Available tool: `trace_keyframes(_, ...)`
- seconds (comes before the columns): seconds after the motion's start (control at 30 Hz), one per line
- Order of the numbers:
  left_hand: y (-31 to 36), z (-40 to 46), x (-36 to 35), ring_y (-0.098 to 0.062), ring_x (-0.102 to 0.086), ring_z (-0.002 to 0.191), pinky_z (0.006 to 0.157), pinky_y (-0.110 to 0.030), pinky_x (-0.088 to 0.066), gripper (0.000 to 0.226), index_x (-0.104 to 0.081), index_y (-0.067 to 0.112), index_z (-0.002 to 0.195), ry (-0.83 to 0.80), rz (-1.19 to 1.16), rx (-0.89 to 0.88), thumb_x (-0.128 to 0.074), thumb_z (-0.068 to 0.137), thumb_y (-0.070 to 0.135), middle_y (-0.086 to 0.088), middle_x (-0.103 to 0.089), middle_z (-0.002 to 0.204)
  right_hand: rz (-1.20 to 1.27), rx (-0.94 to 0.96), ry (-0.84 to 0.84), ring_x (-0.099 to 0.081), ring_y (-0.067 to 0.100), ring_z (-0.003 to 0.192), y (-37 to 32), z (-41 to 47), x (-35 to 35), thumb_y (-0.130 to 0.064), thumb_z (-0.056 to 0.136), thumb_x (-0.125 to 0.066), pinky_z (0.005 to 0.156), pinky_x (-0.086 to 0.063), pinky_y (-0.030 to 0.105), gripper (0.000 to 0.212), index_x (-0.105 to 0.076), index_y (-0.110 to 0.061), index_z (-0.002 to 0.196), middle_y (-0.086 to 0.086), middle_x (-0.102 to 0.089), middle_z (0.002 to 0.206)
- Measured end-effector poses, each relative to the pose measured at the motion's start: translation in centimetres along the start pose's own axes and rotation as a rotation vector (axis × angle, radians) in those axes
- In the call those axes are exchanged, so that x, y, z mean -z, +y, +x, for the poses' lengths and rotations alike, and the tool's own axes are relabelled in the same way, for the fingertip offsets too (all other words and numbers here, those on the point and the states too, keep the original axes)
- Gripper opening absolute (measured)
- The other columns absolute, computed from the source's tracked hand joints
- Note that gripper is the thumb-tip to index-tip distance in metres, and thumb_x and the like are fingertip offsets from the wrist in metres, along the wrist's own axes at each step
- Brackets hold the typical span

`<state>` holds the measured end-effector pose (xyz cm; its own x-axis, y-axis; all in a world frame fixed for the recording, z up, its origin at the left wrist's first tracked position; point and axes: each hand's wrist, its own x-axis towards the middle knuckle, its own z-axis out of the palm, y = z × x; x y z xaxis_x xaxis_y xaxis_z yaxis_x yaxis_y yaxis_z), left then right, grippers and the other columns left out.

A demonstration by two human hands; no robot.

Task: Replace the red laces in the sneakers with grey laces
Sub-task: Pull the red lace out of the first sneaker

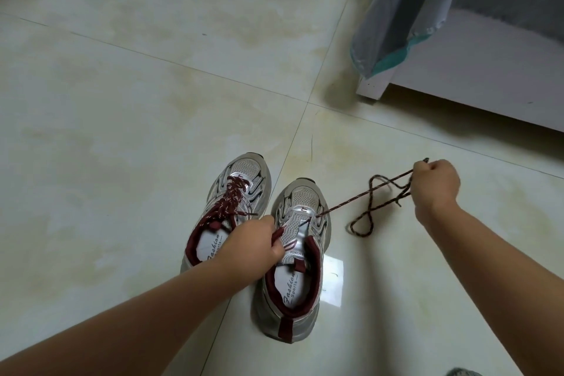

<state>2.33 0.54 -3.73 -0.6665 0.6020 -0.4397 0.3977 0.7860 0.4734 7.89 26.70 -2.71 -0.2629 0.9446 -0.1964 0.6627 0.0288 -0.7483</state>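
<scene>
Silver-grey mesh on both sneakers, dark red collars and heel tabs. They stand side by side on the pale tiled floor (122, 101), toes pointing away. Left sneaker (225, 210) fully laced with a red lace (229, 199) flecked white. Right sneaker (297, 256) almost unlaced: its red lace (370, 198) runs from a front eyelet out to the right, partly looped on the floor.

Right hand (435, 181) has a closed grip on that lace, fist raised, lace pulled taut from the eyelet. Left hand (254, 246) grips the right sneaker at the tongue, fingers curled over the near edge.

Insoles read "Fashion Sports" in script, both shoes. Tongue label on the right sneaker partly legible, "...ENOIAOA", rest hidden.

White furniture panel (476, 82) upper right, sheer grey cloth with teal hem (393, 27) hanging over it.
</scene>
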Motion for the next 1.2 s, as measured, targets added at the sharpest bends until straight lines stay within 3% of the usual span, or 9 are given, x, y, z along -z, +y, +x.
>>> trace_keyframes(0.1,0.0,0.0,0.0,-0.016,-0.045,0.068,0.058,-0.025,-0.030,0.013,-0.038,0.014,0.081,0.001,-0.001,-0.002,-0.045,0.090,0.020,0.005,-0.040,0.066,0.312,-0.159,-0.157,-0.057,0.021,0.045,-0.2,-1.0,-0.1,0.001,0.087,-0.044,0.061,-0.055,0.033,0.018,-0.044,-0.007,0.071,0.026,-0.054,0.077)
trace_keyframes(0.17,-0.1,0.0,-0.1,-0.016,-0.046,0.070,0.059,-0.025,-0.031,0.013,-0.038,0.014,0.082,0.002,0.004,-0.001,-0.046,0.090,0.020,0.005,-0.040,0.066,0.229,-0.094,-0.301,-0.052,0.013,0.033,0.0,-2.3,-0.9,0.010,0.084,-0.041,0.042,-0.047,0.021,0.021,-0.046,-0.011,0.086,0.018,-0.053,0.072)
trace_keyframes(0.4,0.0,0.0,-0.1,-0.015,-0.043,0.066,0.052,-0.024,-0.026,0.013,-0.038,0.014,0.081,0.006,0.000,-0.002,-0.045,0.090,0.019,0.005,-0.040,0.066,-0.525,0.431,-0.878,-0.048,0.017,0.072,0.9,-7.7,-3.6,-0.030,0.088,-0.059,0.063,-0.034,0.026,0.014,-0.055,-0.017,0.091,-0.004,-0.050,0.073)
trace_keyframes(0.57,0.1,0.0,-0.1,-0.015,-0.043,0.066,0.056,-0.024,-0.029,0.014,-0.037,0.013,0.080,-0.009,-0.003,-0.004,-0.045,0.090,0.020,0.004,-0.040,0.066,-0.559,0.516,-0.770,-0.050,0.022,0.078,1.0,-8.3,-4.0,-0.024,0.094,-0.048,0.065,-0.033,0.028,0.023,-0.048,-0.015,0.073,0.003,-0.053,0.076)
trace_keyframes(0.73,-0.1,0.0,0.0,-0.014,-0.042,0.065,0.058,-0.024,-0.029,0.015,-0.036,0.014,0.080,-0.005,0.011,0.003,-0.045,0.090,0.020,0.005,-0.039,0.066,-0.239,0.289,-0.203,-0.050,0.030,0.076,0.4,-4.7,-2.6,-0.018,0.096,-0.037,0.064,-0.030,0.030,0.026,-0.047,-0.009,0.074,0.011,-0.053,0.077)
trace_keyframes(0.87,0.1,-0.1,-0.1,-0.006,-0.039,0.057,0.046,-0.019,-0.025,0.016,-0.035,0.015,0.079,-0.016,0.002,0.015,-0.045,0.091,0.019,0.005,-0.040,0.066,-0.627,0.405,-0.405,-0.054,0.035,0.096,2.7,-4.5,-2.8,-0.013,0.095,-0.038,0.071,-0.036,0.033,0.029,-0.046,-0.010,0.123,0.019,-0.058,0.109)
trace_keyframes(0.97,0.4,-0.2,0.0,-0.005,-0.037,0.057,0.045,-0.018,-0.025,0.018,-0.034,0.016,0.077,-0.004,-0.017,0.035,-0.045,0.091,0.018,0.004,-0.039,0.066,-0.902,0.545,-0.658,-0.041,0.035,0.119,5.9,-6.4,-4.1,-0.027,0.094,-0.043,0.092,-0.040,0.038,0.045,-0.033,-0.023,0.137,0.015,-0.039,0.132)
trace_keyframes(1.1,0.9,0.0,-0.1,-0.010,-0.042,0.063,0.047,-0.017,-0.025,0.013,-0.038,0.014,0.081,0.017,-0.035,0.071,-0.046,0.091,0.019,0.004,-0.041,0.068,-1.130,0.747,-0.600,-0.035,0.029,0.124,7.3,-5.5,-3.3,-0.017,0.096,-0.037,0.095,-0.040,0.037,0.040,-0.033,-0.019,0.136,0.011,-0.034,0.135)
trace_keyframes(1.2,1.4,0.1,-0.5,-0.012,-0.044,0.067,0.051,-0.020,-0.029,0.016,-0.038,0.015,0.080,0.023,-0.074,0.085,-0.048,0.091,0.022,0.005,-0.041,0.069,-1.245,0.588,-0.505,-0.040,0.029,0.123,7.8,-2.9,-1.1,-0.010,0.097,-0.027,0.093,-0.040,0.037,0.041,-0.029,-0.013,0.138,0.011,-0.037,0.135)
